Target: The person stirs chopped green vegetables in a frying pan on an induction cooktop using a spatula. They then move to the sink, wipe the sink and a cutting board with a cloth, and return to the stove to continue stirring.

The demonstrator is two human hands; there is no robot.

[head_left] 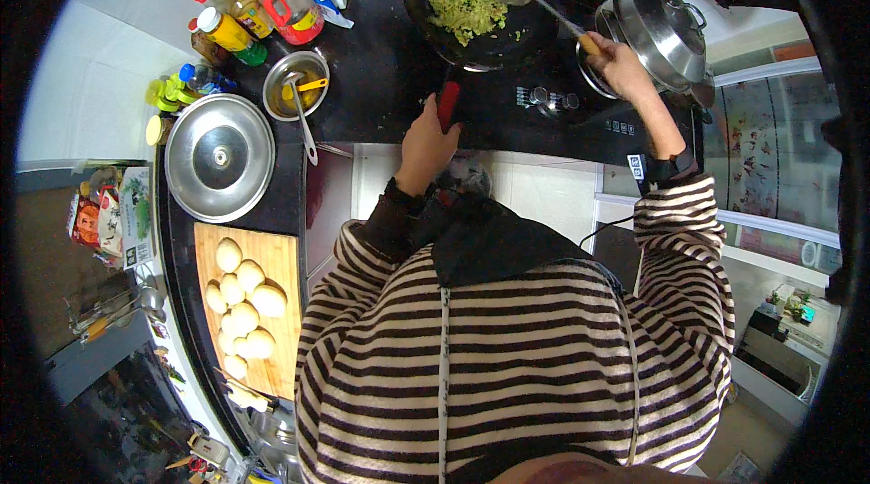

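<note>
A dark wok (530, 35) sits on the black cooktop at the far middle, with a heap of chopped yellow-green food (467, 11) in its left half. My left hand (428, 141) is closed around the wok's red handle (449, 101), which points toward me. In my right hand (619, 67) is a spatula (553, 10), gripped by its wooden end. The spatula's metal blade lies over the wok, at the right edge of the food.
Right of the wok stands a lidded steel pot (660, 31). Bottles (288, 8) crowd the back left. Nearer are a steel bowl (279, 103) with utensils, a large round lid (220, 189), and a cutting board (285, 253) bearing several peeled potatoes (269, 300).
</note>
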